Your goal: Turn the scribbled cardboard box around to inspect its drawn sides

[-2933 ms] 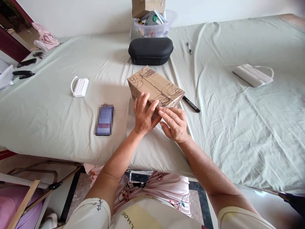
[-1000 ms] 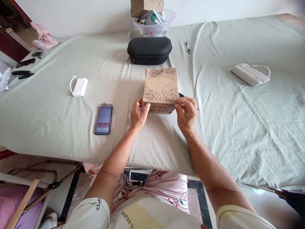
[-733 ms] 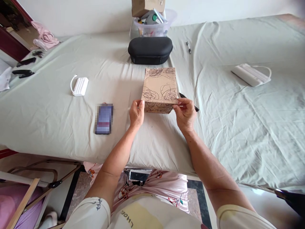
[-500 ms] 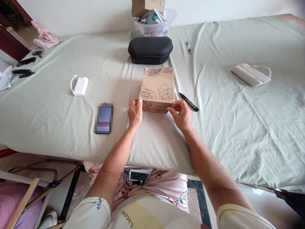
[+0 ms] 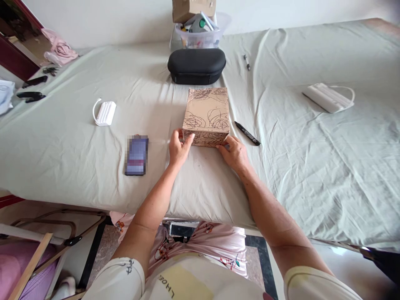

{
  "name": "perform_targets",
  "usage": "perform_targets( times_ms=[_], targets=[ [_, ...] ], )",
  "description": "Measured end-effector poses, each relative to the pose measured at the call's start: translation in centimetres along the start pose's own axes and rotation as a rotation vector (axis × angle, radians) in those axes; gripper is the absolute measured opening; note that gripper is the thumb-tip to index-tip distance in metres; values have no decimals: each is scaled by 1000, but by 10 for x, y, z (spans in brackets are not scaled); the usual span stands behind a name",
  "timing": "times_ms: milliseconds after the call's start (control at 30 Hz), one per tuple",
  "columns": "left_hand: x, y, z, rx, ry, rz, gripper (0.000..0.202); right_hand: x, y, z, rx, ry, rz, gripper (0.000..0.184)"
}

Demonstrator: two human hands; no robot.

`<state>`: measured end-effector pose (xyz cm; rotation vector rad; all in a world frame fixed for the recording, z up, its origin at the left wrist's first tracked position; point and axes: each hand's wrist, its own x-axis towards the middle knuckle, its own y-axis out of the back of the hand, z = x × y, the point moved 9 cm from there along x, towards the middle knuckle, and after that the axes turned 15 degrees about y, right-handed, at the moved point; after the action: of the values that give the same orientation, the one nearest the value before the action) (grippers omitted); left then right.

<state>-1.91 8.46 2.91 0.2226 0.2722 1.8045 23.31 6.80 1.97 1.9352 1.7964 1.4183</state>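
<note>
The work surface was a wide bed under a pale grey-green sheet [image 5: 296, 175], creased in long folds, with a white wall behind it. A folding frame and pink fabric showed at the floor on the left.

The scribbled cardboard box [image 5: 206, 114] sat flat on the sheet near the front edge. The left hand [image 5: 178, 148] pinched its near-left corner, with the thumb on the front face and the fingers round the side. The right hand [image 5: 233, 152] lay low against the near-right bottom corner with its fingers curled. I couldn't tell whether it gripped or only touched.

A black marker [image 5: 247, 133] lay just right of the box. A phone [image 5: 136, 155] and a white power bank [image 5: 105, 113] lay to the left. Behind the box were a black zip case [image 5: 196, 66] and a clear tub [image 5: 200, 37].

The box carried only black loops of scrawl, no words. On the person's shirt [image 5: 165, 287] I read "LHOE", upside down and cut off.
</note>
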Motion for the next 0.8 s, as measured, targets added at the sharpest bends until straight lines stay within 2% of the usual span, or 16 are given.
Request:
perform_targets(
  times_ms=[67,133,233,333,433,567,700,800],
  targets=[
    [-3,-7,-2,103,-8,8,64,-1,-2,1,12,-21,7,18],
    [-9,-12,-3,199,-14,45,83,-2,-3,0,14,-33,29,21],
    [-21,-21,4,281,-88,89,109,-6,-1,-2,9,-53,135,30],
    [-30,-24,13,317,-154,127,123,-10,1,-5,10,-69,249,43],
    [-33,-20,16,306,-163,162,127,-14,1,-8,-2,-70,314,51],
    [-31,-19,15,276,-158,162,125,-16,1,-9,-6,-68,330,54],
    [-26,-17,11,257,-146,146,119,-13,6,-8,27,-70,324,46],
    [-21,-16,6,232,-140,125,107,-9,10,-10,55,-55,305,35]
  ],
)
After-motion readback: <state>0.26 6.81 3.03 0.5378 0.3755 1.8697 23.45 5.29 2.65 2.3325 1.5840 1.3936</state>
